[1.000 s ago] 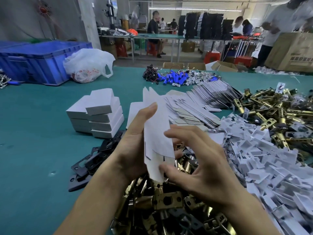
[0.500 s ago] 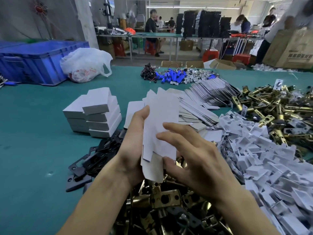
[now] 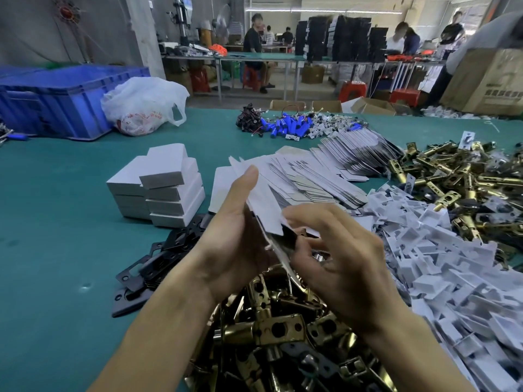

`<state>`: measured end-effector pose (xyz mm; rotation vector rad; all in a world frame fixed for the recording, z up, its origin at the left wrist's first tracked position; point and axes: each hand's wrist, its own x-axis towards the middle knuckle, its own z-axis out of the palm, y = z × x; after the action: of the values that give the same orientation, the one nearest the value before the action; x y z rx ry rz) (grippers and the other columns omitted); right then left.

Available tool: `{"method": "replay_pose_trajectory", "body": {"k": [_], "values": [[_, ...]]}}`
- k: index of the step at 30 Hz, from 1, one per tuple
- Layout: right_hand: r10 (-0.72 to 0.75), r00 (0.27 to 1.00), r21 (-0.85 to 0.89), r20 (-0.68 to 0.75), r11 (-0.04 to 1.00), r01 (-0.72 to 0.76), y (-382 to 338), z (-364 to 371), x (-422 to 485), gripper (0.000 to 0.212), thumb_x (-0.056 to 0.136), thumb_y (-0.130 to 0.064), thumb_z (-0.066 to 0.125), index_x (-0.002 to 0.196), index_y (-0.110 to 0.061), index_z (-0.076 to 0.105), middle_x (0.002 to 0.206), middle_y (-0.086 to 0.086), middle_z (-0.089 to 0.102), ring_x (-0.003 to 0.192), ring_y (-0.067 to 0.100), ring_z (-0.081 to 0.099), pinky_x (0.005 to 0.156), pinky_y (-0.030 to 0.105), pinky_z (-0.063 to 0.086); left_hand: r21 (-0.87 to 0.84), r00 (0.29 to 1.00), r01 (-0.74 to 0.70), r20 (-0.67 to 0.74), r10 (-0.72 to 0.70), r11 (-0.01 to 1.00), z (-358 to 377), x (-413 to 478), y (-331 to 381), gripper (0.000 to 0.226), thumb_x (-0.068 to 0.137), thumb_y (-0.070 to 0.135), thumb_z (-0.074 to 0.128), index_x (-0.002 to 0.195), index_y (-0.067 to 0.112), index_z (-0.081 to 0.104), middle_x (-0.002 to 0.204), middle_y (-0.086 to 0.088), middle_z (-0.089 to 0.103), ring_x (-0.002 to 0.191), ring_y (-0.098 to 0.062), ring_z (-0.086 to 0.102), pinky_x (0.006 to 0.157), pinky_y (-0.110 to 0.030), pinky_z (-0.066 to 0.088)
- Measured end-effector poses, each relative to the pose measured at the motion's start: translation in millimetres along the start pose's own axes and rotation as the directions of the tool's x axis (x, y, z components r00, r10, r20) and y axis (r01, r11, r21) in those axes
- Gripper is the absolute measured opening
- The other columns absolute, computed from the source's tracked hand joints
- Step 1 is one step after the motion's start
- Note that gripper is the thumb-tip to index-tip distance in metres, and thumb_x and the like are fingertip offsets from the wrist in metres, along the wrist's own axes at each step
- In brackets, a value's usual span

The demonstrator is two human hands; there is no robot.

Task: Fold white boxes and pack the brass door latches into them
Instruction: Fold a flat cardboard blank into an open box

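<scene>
Box (image 3: 266, 210) of white card, half-opened, dark inside, sits held in left hand (image 3: 235, 236), pinched by right hand (image 3: 339, 264).

my green table (image 3: 56, 250) carries a stack of folded white boxes (image 3: 167, 190) at my left, with black plates (image 3: 150, 267) just nearer me. flat box blanks (image 3: 319, 176) fan across the middle, white plastic inserts (image 3: 452, 278) heap at my right, and brass latches (image 3: 277, 329) pile closest to me. a blue crate (image 3: 65, 100), a plastic bag (image 3: 141, 106) and blue cylinders (image 3: 285, 127) lie far back.
</scene>
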<state>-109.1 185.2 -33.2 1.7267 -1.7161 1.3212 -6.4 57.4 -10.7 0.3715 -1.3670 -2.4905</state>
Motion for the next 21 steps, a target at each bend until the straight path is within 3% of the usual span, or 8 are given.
{"method": "replay_pose_trajectory", "body": {"k": [2,4,7,10,13,16,18,21], "values": [[0.077,0.997,0.018,0.027,0.997,-0.078,-1,-3,2,0.039,0.082,-0.004,0.063,0.118,-0.019,0.06,0.115,-0.005,0.06,0.094,0.012,0.064,0.067,0.035,0.059,0.126,0.997,-0.003,-0.073,0.013,0.992,1,-2,-1,0.079,0.088,0.066,0.054,0.131,0.001,0.063,0.134,-0.034,0.058,0.121,-0.049,0.058,0.11,-0.057,0.042],[0.111,0.991,-0.006,0.076,0.994,-0.111,-3,-5,4,0.038,0.084,-0.01,0.062,0.121,-0.016,0.062,0.12,-0.005,0.058,0.099,0.015,0.063,0.066,0.038,0.059,0.186,0.996,-0.016,-0.086,0.032,0.982,5,-3,-4,0.089,0.079,0.061,0.07,0.148,0.01,0.045,0.138,-0.034,0.054,0.126,-0.05,0.055,0.11,-0.062,0.04],[0.112,0.991,-0.059,0.078,0.992,-0.108,-7,-5,4,0.041,0.086,-0.012,0.061,0.127,-0.014,0.06,0.12,0.001,0.062,0.099,0.024,0.066,0.065,0.046,0.058,0.253,0.994,-0.084,-0.046,0.099,0.964,16,1,-9,0.105,0.067,0.057,0.077,0.153,0.019,0.031,0.127,-0.027,0.064,0.108,-0.039,0.07,0.083,-0.05,0.06],[0.135,0.989,-0.017,0.064,0.991,-0.134,-12,-7,4,0.044,0.091,-0.025,0.052,0.134,-0.017,0.055,0.114,0.005,0.068,0.095,0.027,0.069,0.067,0.046,0.058,0.248,0.968,-0.216,-0.074,0.24,0.945,19,4,-13,0.102,0.065,0.051,0.079,0.15,0.024,0.029,0.098,-0.005,0.077,0.085,-0.025,0.076,0.069,-0.037,0.06],[0.133,0.991,0.013,-0.014,0.991,-0.132,-15,-7,5,0.041,0.092,-0.016,0.062,0.133,-0.019,0.056,0.105,0.002,0.071,0.091,0.019,0.07,0.067,0.037,0.056,0.196,0.958,-0.232,-0.124,0.259,0.953,19,0,-14,0.088,0.064,0.051,0.08,0.14,0.031,0.039,0.094,0.003,0.076,0.084,-0.021,0.076,0.069,-0.038,0.06],[0.163,0.982,0.111,-0.092,0.982,-0.153,-16,-5,5,0.041,0.083,0.002,0.07,0.119,-0.018,0.065,0.1,-0.003,0.073,0.087,0.01,0.072,0.06,0.031,0.057,0.157,0.949,-0.236,-0.173,0.262,0.959,17,0,-15,0.085,0.062,0.049,0.082,0.136,0.033,0.046,0.11,-0.01,0.073,0.095,-0.033,0.074,0.079,-0.051,0.062],[0.214,0.973,0.189,-0.088,0.963,-0.194,-17,-2,4,0.043,0.078,0.007,0.072,0.113,-0.019,0.067,0.099,-0.005,0.073,0.087,0.006,0.072,0.056,0.026,0.057,0.162,0.937,-0.259,-0.197,0.288,0.952,16,2,-14,0.085,0.061,0.047,0.081,0.137,0.044,0.043,0.123,-0.015,0.068,0.101,-0.041,0.072,0.085,-0.057,0.059],[0.281,0.96,0.297,-0.012,0.917,-0.265,-18,-1,4,0.048,0.077,0.012,0.07,0.116,-0.016,0.069,0.104,-0.004,0.073,0.092,0.007,0.072,0.059,0.025,0.059,0.223,0.895,-0.315,-0.253,0.366,0.923,11,3,-10,0.101,0.058,0.046,0.081,0.145,0.054,0.03,0.13,-0.008,0.065,0.104,-0.029,0.072,0.09,-0.053,0.058]]}}
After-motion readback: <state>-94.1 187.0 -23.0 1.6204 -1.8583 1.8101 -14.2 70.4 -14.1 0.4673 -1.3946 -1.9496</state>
